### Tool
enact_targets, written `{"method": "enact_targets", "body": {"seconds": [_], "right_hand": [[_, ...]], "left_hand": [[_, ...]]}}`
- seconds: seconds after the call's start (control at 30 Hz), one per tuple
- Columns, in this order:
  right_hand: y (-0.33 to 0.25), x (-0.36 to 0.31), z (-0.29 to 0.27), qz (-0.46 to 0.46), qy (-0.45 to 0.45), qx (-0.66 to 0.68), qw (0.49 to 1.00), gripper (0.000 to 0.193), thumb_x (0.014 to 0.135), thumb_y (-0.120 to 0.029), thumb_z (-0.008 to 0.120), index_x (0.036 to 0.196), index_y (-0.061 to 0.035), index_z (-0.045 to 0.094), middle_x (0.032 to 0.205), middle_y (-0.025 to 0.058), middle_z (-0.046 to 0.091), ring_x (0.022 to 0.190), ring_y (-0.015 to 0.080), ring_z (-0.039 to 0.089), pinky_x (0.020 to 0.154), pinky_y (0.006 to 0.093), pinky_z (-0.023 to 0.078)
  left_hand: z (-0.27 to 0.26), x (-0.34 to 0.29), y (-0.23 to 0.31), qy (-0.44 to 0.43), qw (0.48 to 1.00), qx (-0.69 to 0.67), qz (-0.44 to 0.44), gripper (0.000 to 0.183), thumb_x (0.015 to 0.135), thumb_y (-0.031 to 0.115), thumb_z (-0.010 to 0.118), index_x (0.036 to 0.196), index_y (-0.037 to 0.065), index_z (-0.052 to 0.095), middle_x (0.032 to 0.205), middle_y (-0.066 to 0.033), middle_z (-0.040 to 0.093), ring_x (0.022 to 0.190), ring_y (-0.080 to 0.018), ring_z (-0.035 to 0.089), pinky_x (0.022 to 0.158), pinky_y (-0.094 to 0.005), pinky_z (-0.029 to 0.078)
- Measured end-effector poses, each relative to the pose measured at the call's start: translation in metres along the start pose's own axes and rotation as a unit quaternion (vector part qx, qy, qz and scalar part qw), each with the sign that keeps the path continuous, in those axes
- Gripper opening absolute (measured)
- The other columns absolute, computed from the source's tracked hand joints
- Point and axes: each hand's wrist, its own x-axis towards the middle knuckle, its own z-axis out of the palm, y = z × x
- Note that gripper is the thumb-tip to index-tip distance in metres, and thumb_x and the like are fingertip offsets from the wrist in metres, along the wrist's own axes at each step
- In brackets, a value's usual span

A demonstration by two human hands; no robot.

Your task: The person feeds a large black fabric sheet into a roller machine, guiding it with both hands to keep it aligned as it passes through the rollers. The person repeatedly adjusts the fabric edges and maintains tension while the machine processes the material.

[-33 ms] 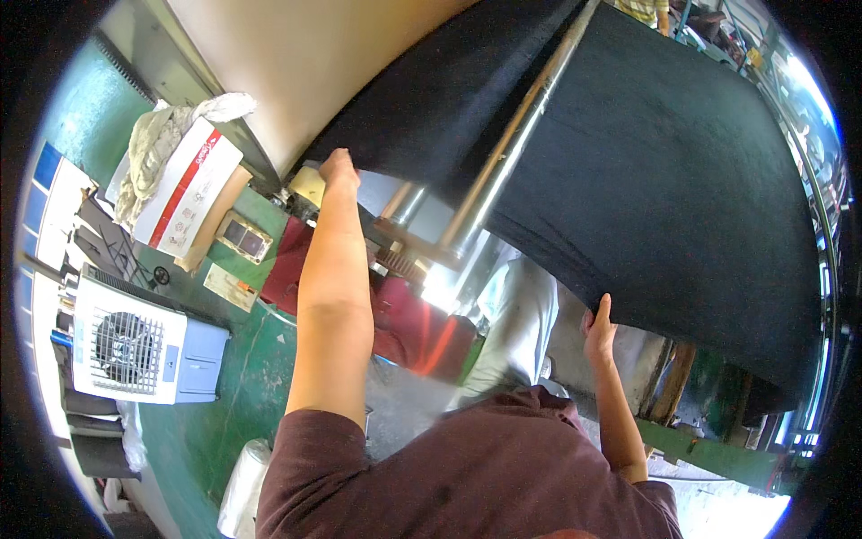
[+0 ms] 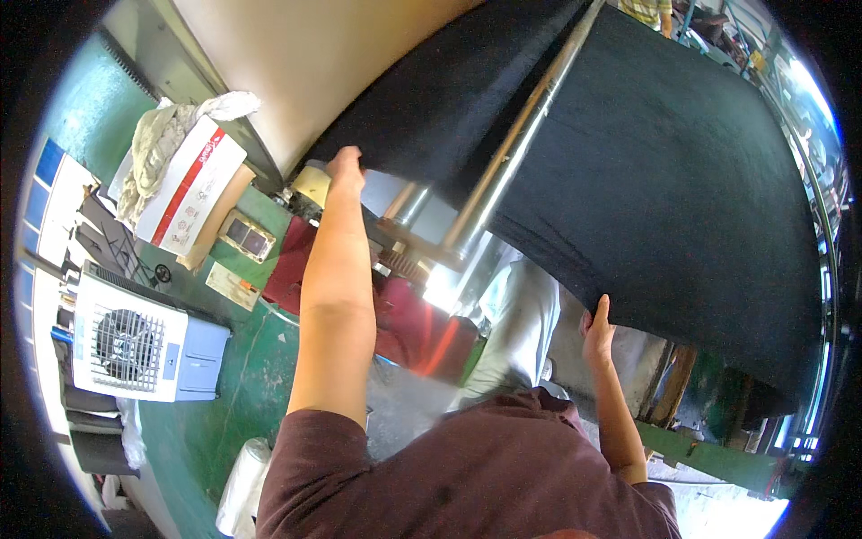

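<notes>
A wide sheet of black fabric [image 2: 664, 180] spreads over and past a long shiny metal roller [image 2: 512, 148], which runs away from me toward the upper right. At the far left, my left hand [image 2: 345, 168] is closed on the near edge of this cloth, with that arm stretched straight out. My right hand [image 2: 598, 329] grips the same edge farther right and nearer to me, its thumb upright against the cloth. The fingers of the right hand are mostly hidden beneath the fabric. Between my hands the edge sags, with small creases toward the right hand.
Below the roller are a gear [image 2: 400, 262] and a red cover [image 2: 417, 328]. A box [image 2: 193, 189] with a rag on it and a white air cooler [image 2: 130, 346] stand at the left. A green beam [image 2: 709, 458] lies at the lower right. Part of another person [image 2: 642, 11] shows at the top.
</notes>
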Motion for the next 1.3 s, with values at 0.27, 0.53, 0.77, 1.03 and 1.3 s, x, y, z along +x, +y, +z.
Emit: {"method": "enact_targets", "body": {"seconds": [0.27,0.53,0.77,1.03,1.3], "right_hand": [[0.004,-0.004,0.047,0.037,-0.058,0.042,0.997,0.042,0.087,-0.044,0.046,0.058,-0.0158,0.035,0.046,-0.004,0.033,0.038,0.0076,0.029,0.038,0.0236,0.022],[0.002,-0.013,0.096,0.015,-0.105,-0.02,0.994,0.053,0.09,-0.046,0.037,0.047,-0.0156,0.03,0.041,-0.0037,0.028,0.037,0.0086,0.025,0.038,0.0258,0.019],[-0.02,-0.02,0.133,-0.001,-0.149,-0.124,0.981,0.063,0.087,-0.056,0.033,0.044,-0.0106,0.034,0.043,-0.0032,0.028,0.043,0.0096,0.025,0.044,0.0252,0.02],[-0.065,0.034,0.069,0.05,-0.031,-0.09,0.994,0.038,0.08,-0.043,0.059,0.06,-0.0118,0.052,0.053,-0.0028,0.042,0.046,0.0074,0.034,0.044,0.0228,0.027],[-0.081,0.084,-0.156,0.016,0.125,0.102,0.987,0.033,0.079,-0.041,0.06,0.072,-0.0135,0.044,0.051,-0.0023,0.038,0.04,0.0076,0.034,0.036,0.0221,0.023]], "left_hand": [[0.009,-0.004,0.005,0.086,0.995,0.048,-0.03,0.009,0.068,0.006,0.06,0.076,0.002,0.06,0.083,-0.0084,0.058,0.069,-0.0194,0.051,0.057,-0.0344,0.041],[0.008,0.0,0.004,0.086,0.995,0.011,-0.043,0.016,0.068,0.004,0.066,0.081,0.007,0.057,0.084,-0.0061,0.056,0.072,-0.0202,0.052,0.055,-0.0337,0.04],[0.003,0.012,-0.001,-0.071,0.994,0.079,-0.039,0.012,0.073,0.005,0.058,0.083,0.005,0.064,0.079,-0.0056,0.057,0.065,-0.0197,0.054,0.05,-0.0309,0.041],[0.018,-0.016,0.0,-0.22,0.96,0.147,-0.095,0.027,0.067,0.004,0.056,0.091,0.012,0.065,0.091,-0.0048,0.057,0.082,-0.0204,0.052,0.067,-0.0341,0.044],[-0.002,0.042,-0.011,-0.128,0.984,0.06,-0.106,0.024,0.072,0.007,0.054,0.095,0.012,0.062,0.088,-0.0066,0.057,0.074,-0.0195,0.055,0.058,-0.0303,0.047]]}}
